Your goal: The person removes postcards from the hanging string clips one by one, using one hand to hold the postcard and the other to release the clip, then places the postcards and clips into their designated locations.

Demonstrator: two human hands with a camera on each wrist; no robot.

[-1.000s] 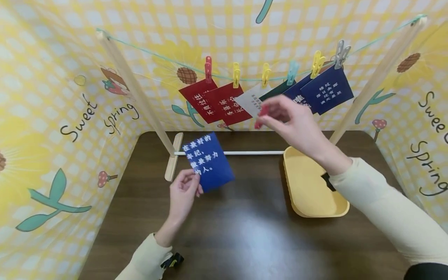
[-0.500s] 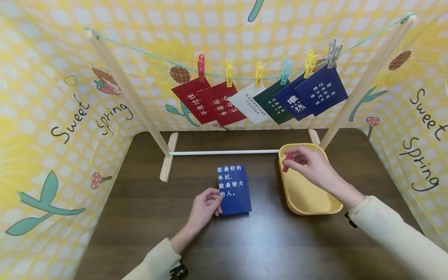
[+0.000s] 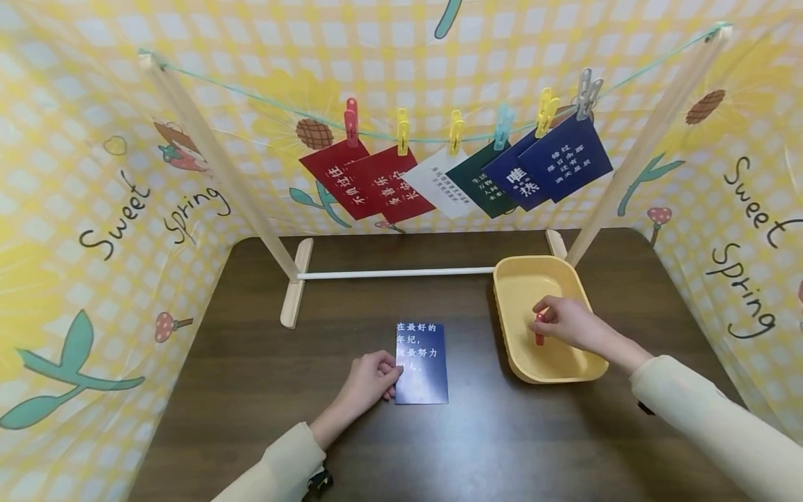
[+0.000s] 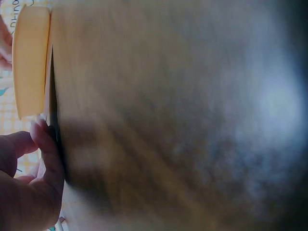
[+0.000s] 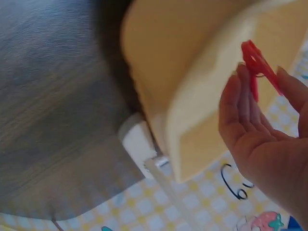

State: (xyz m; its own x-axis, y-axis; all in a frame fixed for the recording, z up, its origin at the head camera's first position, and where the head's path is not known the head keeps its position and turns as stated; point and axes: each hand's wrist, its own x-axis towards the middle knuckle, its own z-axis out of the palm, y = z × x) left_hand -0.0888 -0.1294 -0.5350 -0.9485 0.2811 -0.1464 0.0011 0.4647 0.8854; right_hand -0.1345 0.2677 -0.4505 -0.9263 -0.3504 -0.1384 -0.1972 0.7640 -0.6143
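My left hand [image 3: 371,380] pinches the left edge of a blue card [image 3: 433,380] with white writing, low over the dark table. In the left wrist view the card is seen edge-on, thumb and fingers of the left hand [image 4: 36,178] at its near end. My right hand [image 3: 567,324] holds a red clothespin [image 3: 540,329] within the yellow tray [image 3: 580,366]. In the right wrist view the red clothespin [image 5: 260,70] sits between thumb and fingertips, in front of the tray's inner wall.
Behind the hands, a green string [image 3: 245,93] runs between two wooden posts [image 3: 213,157]. Several clothespins on it hold red, white, green and blue cards [image 3: 479,185]. A white rod [image 3: 395,273] joins the posts' feet low down. Patterned cloth surrounds the table [image 3: 263,376].
My left hand has brought the blue card down and to the right, to table level. My right hand has come down from the hanging cards into the tray with the red clothespin.
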